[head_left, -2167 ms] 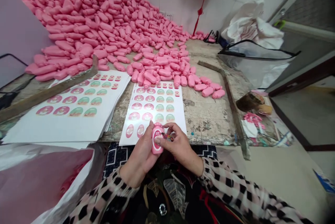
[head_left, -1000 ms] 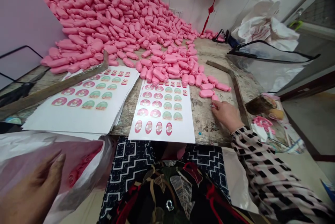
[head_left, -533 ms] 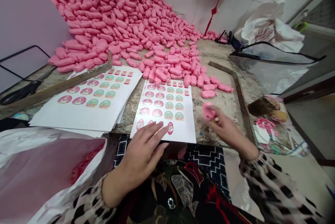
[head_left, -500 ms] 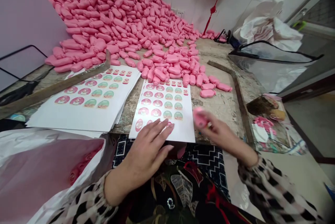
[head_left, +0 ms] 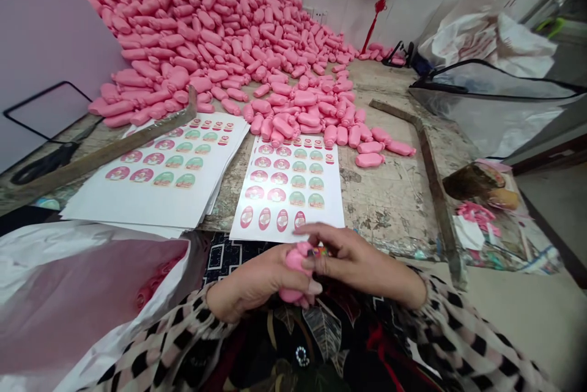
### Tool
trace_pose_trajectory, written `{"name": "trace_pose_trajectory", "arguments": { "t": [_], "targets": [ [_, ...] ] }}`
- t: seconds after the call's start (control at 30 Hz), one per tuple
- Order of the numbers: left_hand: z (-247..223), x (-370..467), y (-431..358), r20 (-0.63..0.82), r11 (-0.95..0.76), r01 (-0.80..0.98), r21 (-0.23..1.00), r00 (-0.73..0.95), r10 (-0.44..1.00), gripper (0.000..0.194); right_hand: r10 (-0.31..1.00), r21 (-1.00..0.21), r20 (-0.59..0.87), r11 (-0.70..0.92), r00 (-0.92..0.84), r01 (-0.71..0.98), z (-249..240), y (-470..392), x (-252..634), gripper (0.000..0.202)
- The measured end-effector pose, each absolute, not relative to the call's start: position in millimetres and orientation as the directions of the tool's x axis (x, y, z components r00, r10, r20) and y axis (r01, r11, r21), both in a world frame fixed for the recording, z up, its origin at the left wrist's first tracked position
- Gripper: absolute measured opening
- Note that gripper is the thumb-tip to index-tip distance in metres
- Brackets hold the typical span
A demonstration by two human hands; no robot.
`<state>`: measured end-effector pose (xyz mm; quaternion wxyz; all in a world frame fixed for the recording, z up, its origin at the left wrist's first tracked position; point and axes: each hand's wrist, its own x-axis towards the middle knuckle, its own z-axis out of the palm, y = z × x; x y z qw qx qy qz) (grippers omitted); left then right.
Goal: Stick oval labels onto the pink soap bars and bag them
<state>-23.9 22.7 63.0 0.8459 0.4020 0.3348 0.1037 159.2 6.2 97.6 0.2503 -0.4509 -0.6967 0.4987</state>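
Observation:
My left hand [head_left: 266,279] is wrapped round a pink bottle-shaped piece [head_left: 296,260], close to my body at the table's front edge. At the upper end of that piece is my right hand [head_left: 353,257], its thumb and fingers closed around something small and multicoloured whose shape is unclear. Just beyond both hands lies a white sticker sheet [head_left: 316,224] with rows of pink and green labels and a row of oval ones. A big heap of pink pieces [head_left: 206,31] spreads behind it.
At the left, a wooden strip [head_left: 105,153] crosses a stack of sticker sheets [head_left: 132,202], beside black scissors [head_left: 46,162]. An open white bag [head_left: 87,312] sits front left. Another wooden strip [head_left: 431,178], a clear bag [head_left: 486,110] and scraps [head_left: 477,218] are at the right.
My left hand has come off the sticker sheet and taken hold of the pink piece. My right hand has moved left and toward my body with it. The view has shifted slightly.

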Motion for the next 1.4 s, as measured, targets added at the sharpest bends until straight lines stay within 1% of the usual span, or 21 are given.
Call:
{"name": "trace_pose_trajectory", "arguments": {
  "t": [0.03,0.07,0.1,0.13,0.17,0.2,0.23,0.27,0.3,0.37,0.47,0.57,0.67,0.73,0.83,0.93,1.0,1.1,1.23,1.4],
  "targets": [
    [61.7,-27.3,24.0,-0.508,0.674,0.071,0.735,0.716,0.479,0.011,0.914,-0.915,-0.089,0.082,-0.395,0.394,89.1,9.9,155.8,0.036],
    [60.9,-31.0,25.5,-0.520,0.659,0.052,0.750,0.661,0.541,0.012,0.947,-0.892,-0.070,0.081,-0.312,0.445,80.3,13.8,153.3,0.033],
    [60.2,-34.7,27.1,-0.515,0.605,0.054,0.795,0.587,0.624,0.013,0.972,-0.843,-0.049,0.083,-0.231,0.531,71.9,17.5,151.6,0.029],
    [59.5,-38.4,28.5,-0.479,0.508,0.091,0.857,0.505,0.718,0.014,0.986,-0.771,-0.024,0.086,-0.164,0.631,64.1,20.7,150.8,0.027],
    [58.4,-41.7,29.6,-0.407,0.374,0.163,0.913,0.431,0.805,0.014,0.993,-0.682,-0.003,0.082,-0.115,0.726,57.5,23.3,150.4,0.027],
    [56.9,-44.5,30.3,-0.313,0.220,0.267,0.938,0.385,0.868,0.015,0.996,-0.591,0.012,0.074,-0.083,0.803,52.3,25.2,150.3,0.027],
    [55.0,-46.6,30.4,-0.214,0.061,0.380,0.923,0.375,0.902,0.018,0.998,-0.506,0.017,0.064,-0.064,0.860,48.5,26.3,150.1,0.026],
    [52.7,-47.8,30.0,-0.135,-0.083,0.482,0.872,0.401,0.906,0.025,0.998,-0.431,0.021,0.058,-0.054,0.900,45.9,27.0,149.8,0.025],
    [50.1,-48.1,29.3,-0.091,-0.201,0.556,0.806,0.452,0.887,0.032,0.998,-0.367,0.026,0.056,-0.049,0.929,44.5,27.3,149.2,0.024],
    [44.8,-46.4,27.4,-0.095,-0.353,0.639,0.683,0.557,0.825,0.045,0.998,-0.266,0.038,0.050,-0.042,0.963,43.5,27.7,147.8,0.023],
    [37.7,-41.5,25.4,-0.155,-0.442,0.705,0.555,0.610,0.777,0.051,0.998,-0.180,0.041,0.058,-0.051,0.982,43.0,28.7,146.5,0.023],
    [33.0,-38.7,25.1,-0.192,-0.489,0.743,0.458,0.619,0.761,0.051,0.997,-0.146,0.039,0.069,-0.064,0.987,41.9,30.2,146.6,0.024],
    [30.6,-38.9,24.7,-0.196,-0.532,0.747,0.399,0.636,0.747,0.051,0.996,-0.112,0.031,0.087,-0.084,0.990,41.6,31.4,147.0,0.025],
    [29.7,-39.3,23.7,-0.193,-0.539,0.747,0.391,0.638,0.745,0.050,0.995,-0.096,0.029,0.101,-0.099,0.990,42.4,31.7,147.0,0.026],
    [28.4,-39.4,21.4,-0.181,-0.515,0.742,0.429,0.629,0.756,0.051,0.994,-0.092,0.028,0.104,-0.102,0.990,44.1,31.6,146.8,0.027],
    [26.7,-39.2,19.5,-0.166,-0.494,0.729,0.474,0.625,0.763,0.052,0.995,-0.102,0.024,0.098,-0.096,0.990,45.1,30.9,147.4,0.027],
    [25.6,-38.8,18.8,-0.162,-0.502,0.728,0.468,0.629,0.761,0.051,0.995,-0.108,0.024,0.096,-0.094,0.989,44.8,30.4,148.2,0.026],
    [24.4,-36.9,18.9,-0.173,-0.536,0.746,0.394,0.634,0.754,0.053,0.995,-0.118,0.032,0.098,-0.095,0.988,43.5,30.1,149.5,0.026],
    [24.3,-31.3,21.1,-0.199,-0.570,0.772,0.281,0.628,0.753,0.061,0.995,-0.147,0.042,0.101,-0.096,0.984,41.8,30.0,150.9,0.025],
    [24.1,-26.1,22.3,-0.209,-0.588,0.778,0.223,0.627,0.751,0.063,0.997,-0.235,0.031,0.077,-0.071,0.969,36.9,23.6,149.8,0.021]
  ]
}}
